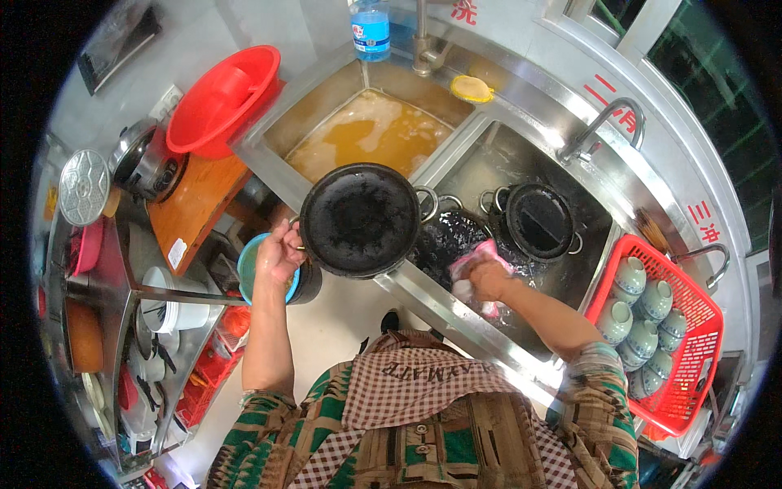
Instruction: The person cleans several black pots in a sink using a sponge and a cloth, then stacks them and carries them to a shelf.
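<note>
My left hand (281, 252) grips the side handle of a black two-handled pan (361, 220), which is held up over the front edge of the sinks. Down in the right-hand sink basin (489, 153), my right hand (486, 280) is closed on a wet pink and white cloth (493, 252). Beside that cloth lies another dark pan (449, 235), wet and partly hidden by the raised pan and my hand. A smaller black pan with ring handles (539, 221) sits farther right in the same basin.
Cloudy yellowish water (372, 131) partly fills the left basin. A yellow-edged sponge (471, 89) and a blue liquid bottle (370, 33) stand behind. At right is a red basket (696, 342) of upturned bowls. Leftward are a red basin (214, 110), a bin (247, 269) and shelving.
</note>
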Tool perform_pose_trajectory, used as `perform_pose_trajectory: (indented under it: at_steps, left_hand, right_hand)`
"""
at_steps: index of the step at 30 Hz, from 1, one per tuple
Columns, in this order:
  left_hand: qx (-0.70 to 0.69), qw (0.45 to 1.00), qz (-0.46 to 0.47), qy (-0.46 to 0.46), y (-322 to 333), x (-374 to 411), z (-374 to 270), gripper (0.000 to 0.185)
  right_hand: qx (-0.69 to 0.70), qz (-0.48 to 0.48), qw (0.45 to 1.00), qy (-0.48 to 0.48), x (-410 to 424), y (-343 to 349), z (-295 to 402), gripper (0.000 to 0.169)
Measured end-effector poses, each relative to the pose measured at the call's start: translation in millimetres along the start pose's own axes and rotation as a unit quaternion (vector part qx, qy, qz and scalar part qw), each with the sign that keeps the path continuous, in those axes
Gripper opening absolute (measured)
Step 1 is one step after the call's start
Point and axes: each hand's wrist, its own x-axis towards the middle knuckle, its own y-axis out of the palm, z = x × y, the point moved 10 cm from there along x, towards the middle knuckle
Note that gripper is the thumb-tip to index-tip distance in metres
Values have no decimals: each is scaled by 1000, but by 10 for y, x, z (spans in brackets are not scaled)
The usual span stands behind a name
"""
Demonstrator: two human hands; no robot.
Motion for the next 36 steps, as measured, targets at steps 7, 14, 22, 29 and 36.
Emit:
perform_pose_trajectory:
  at_steps: [7,14,22,29,36]
  left_hand:
    - [271,866,-171,384,223,-554,-674,23]
    - [484,767,198,372,2376,-1100,635,11]
    - [562,614,111,543,2413,-945,472,7]
    - [720,490,-333,362,1086,-360,-1089,49]
    - [573,764,-133,266,471,93,-425,66]
  right_hand:
    - [-117,-130,981,89,350,-240,-262,67]
    - [66,-308,946,-69,1027,316,-43,51]
    - [750,-168,628,117,168,19,-340,51]
    - [600,-356,717,24,-51,-1859,71,42]
    - [380,-428,809,131,414,-1840,-182,29]
